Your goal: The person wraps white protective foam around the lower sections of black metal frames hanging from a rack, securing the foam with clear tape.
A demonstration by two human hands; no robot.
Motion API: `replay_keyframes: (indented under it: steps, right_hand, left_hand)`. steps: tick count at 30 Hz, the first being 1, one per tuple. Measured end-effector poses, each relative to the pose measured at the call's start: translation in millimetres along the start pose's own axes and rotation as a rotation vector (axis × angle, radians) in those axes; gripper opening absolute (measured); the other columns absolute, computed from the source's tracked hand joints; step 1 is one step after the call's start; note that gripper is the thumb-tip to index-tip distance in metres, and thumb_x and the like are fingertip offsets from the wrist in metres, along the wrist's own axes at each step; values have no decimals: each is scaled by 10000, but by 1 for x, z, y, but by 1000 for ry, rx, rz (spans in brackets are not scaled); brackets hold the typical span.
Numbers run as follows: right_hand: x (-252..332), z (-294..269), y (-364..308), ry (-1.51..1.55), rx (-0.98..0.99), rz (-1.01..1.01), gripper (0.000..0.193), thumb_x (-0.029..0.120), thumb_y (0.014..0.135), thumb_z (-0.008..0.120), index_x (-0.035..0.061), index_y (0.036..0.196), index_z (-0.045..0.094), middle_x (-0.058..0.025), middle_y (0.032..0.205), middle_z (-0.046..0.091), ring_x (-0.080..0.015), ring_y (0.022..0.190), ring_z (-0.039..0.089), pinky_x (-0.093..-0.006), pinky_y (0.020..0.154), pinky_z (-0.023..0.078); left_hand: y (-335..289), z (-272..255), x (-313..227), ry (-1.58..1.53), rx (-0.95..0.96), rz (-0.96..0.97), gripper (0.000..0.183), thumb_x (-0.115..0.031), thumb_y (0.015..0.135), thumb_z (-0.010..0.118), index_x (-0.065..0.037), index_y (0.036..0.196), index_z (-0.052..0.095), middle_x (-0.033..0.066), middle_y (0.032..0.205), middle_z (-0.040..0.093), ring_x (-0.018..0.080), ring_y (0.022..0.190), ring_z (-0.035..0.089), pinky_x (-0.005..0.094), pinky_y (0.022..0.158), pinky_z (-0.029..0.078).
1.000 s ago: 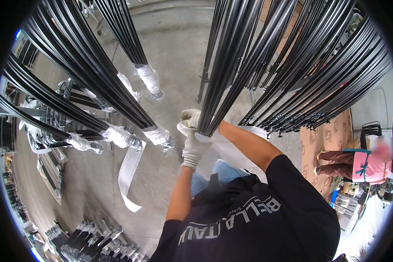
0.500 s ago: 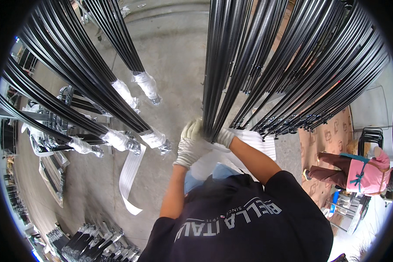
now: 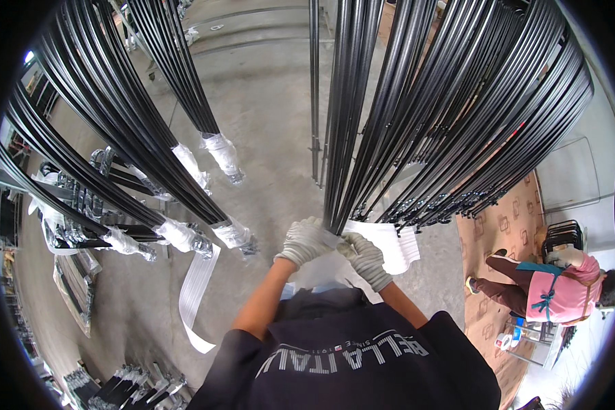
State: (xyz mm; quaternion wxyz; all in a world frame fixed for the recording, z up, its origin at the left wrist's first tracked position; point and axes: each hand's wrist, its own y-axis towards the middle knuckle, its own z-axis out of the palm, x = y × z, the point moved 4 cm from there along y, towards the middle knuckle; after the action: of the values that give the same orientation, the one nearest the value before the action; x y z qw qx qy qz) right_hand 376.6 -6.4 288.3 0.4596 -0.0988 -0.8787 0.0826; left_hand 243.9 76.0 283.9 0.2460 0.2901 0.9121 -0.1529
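Both my hands wear whitish knitted gloves and meet at the lower end of a hanging bundle of long black tubes [image 3: 336, 184]. My left hand [image 3: 307, 241] is curled around the left side of the tube ends, with a thin translucent white sheet [image 3: 316, 270] under it. My right hand [image 3: 364, 260] is closed at the right side of the same ends, its fingers on the sheet's edge. The sheet passes between both hands and covers the tips of the tubes. Behind my right hand lies a stack of white foam strips [image 3: 395, 249].
Many more black tubes [image 3: 451, 137] hang at right. At left, hanging tubes [image 3: 116, 137] have ends wrapped in clear film [image 3: 234, 234]. A loose white strip [image 3: 197, 301] dangles there. A co-worker in pink [image 3: 560, 294] bends at the right, beside a patterned brown floor covering [image 3: 485, 307].
My hands have moved slightly downward, and my right hand has come from behind the tubes to their near side. The tube bundle shifted, with a separate thin tube now showing left of it.
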Motion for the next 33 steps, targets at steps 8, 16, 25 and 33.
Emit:
replay_keyframes:
  steps: [8,16,25,33]
  right_hand:
    - [-35,17,43,479,-405,-144,55,39,793,517,22,844,527,-10,730,539,-63,663,483,-193,604,406]
    - [-54,51,68,865,-317,-47,102,26,803,504,29,902,527,38,765,522,-42,681,475,-152,621,403]
    - [-67,56,73,876,-290,20,111,43,793,529,29,903,536,18,785,551,-53,686,499,-167,617,420]
    - [-80,48,74,852,-335,20,43,66,791,542,42,828,540,25,750,546,-48,678,483,-177,611,415]
  left_hand:
    - [16,-22,-7,-18,347,231,566,-365,571,658,-199,1088,500,145,1174,406,319,1086,368,360,915,283]
    - [26,-13,31,266,200,450,378,-291,630,604,-200,994,554,57,1169,438,258,1119,356,425,947,223]
    - [39,19,117,1058,568,343,409,-445,762,399,-274,1123,483,33,1317,292,240,1262,130,529,980,-49]
    - [-14,-65,50,263,316,612,268,-370,744,509,-145,663,629,78,1093,503,252,1121,363,486,989,73]
